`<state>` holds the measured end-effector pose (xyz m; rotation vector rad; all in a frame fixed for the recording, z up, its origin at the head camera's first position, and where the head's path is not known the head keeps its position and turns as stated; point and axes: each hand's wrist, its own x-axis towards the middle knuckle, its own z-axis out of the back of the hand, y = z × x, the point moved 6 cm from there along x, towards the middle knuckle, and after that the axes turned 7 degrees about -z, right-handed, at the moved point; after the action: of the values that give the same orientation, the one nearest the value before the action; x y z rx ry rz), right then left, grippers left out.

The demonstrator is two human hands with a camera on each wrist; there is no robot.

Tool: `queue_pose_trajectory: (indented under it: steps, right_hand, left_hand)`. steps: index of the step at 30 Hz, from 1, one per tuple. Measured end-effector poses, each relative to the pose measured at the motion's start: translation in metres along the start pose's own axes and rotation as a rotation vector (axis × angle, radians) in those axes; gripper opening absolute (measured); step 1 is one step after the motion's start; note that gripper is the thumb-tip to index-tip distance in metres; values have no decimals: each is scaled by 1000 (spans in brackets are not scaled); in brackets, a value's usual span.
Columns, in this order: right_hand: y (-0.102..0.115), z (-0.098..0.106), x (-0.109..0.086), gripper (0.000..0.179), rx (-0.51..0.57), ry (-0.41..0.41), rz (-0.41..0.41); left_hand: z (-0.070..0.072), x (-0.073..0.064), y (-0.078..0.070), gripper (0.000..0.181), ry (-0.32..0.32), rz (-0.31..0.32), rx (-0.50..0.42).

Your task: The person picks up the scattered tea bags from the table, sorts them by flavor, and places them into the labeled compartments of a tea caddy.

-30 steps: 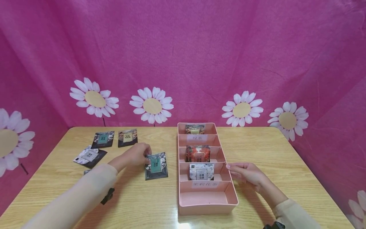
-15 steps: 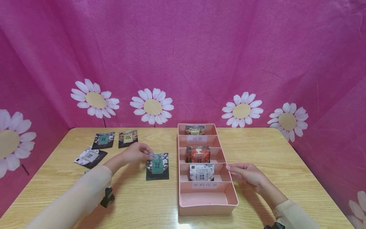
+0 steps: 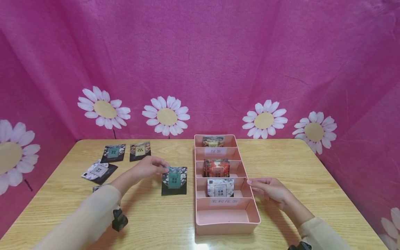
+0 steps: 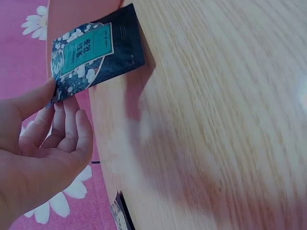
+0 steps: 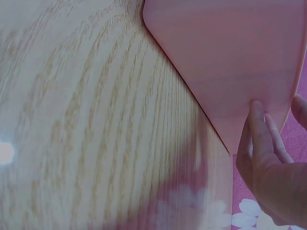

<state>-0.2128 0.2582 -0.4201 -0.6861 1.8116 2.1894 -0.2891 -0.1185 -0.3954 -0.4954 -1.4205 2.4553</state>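
My left hand [image 3: 149, 167] pinches one corner of a dark tea sachet [image 3: 174, 181] with a green label and white flower print, left of the pink box. In the left wrist view the tea sachet [image 4: 96, 52] hangs over the table, its shadow on the wood. My right hand [image 3: 271, 190] holds the right side wall of the pink divided box [image 3: 228, 228]. As the right wrist view shows, the fingers [image 5: 259, 127] lie against the box's outer wall and the thumb is at the rim. Inside the box stand a white sachet [image 3: 220, 188], red sachets [image 3: 217, 168] and a yellow-labelled sachet [image 3: 213, 141].
On the left of the wooden table [image 3: 150, 222] lie a green-labelled sachet [image 3: 113, 153], a yellow-labelled sachet [image 3: 140, 151] and a white-and-black sachet [image 3: 99, 171]. Another is mostly hidden under the left sleeve. A pink flowered cloth [image 3: 212, 69] hangs behind.
The green-labelled tea sachet in my left hand has shifted slightly right towards the box and turned from tilted to nearly straight. My right hand stays on the box wall.
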Motion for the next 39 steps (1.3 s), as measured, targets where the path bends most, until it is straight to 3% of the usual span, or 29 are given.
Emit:
queue_pose_trajectory:
  steps: [15, 39]
  right_hand:
    - [0, 0, 0, 61, 5, 4, 11]
    - [0, 0, 0, 60, -19, -3, 10]
  left_hand:
    - [2, -14, -14, 24, -50, 24, -6]
    - [3, -45, -64, 22, -104, -54, 52]
